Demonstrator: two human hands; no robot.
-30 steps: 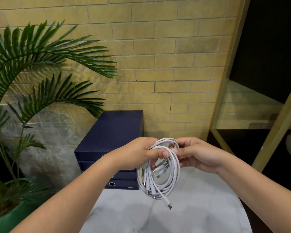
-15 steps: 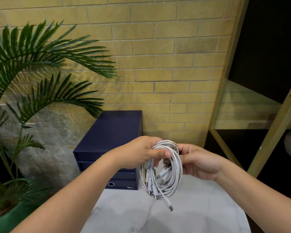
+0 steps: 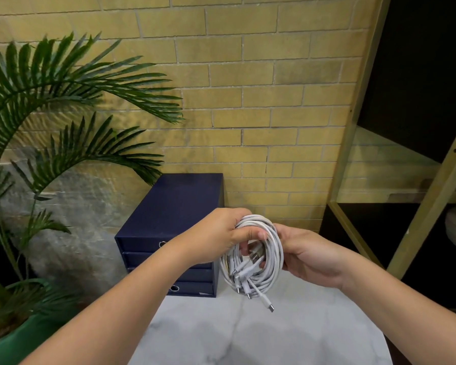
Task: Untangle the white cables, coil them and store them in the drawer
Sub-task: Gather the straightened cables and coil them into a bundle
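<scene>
Lower than a second before, the right hand (image 3: 311, 256) cupped the coiled white cables (image 3: 276, 243), fingers curled through them. They hung at lower centre over the marble desk (image 3: 248, 338), beside navy drawers (image 3: 169, 206), plugs (image 3: 271, 309) dangling, left hand (image 3: 219, 233) gripping their top.

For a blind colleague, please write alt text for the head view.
The left hand grips the top of a coil of white cables and the right hand holds its side, above a marble table. Behind stands a closed navy drawer box.
</scene>
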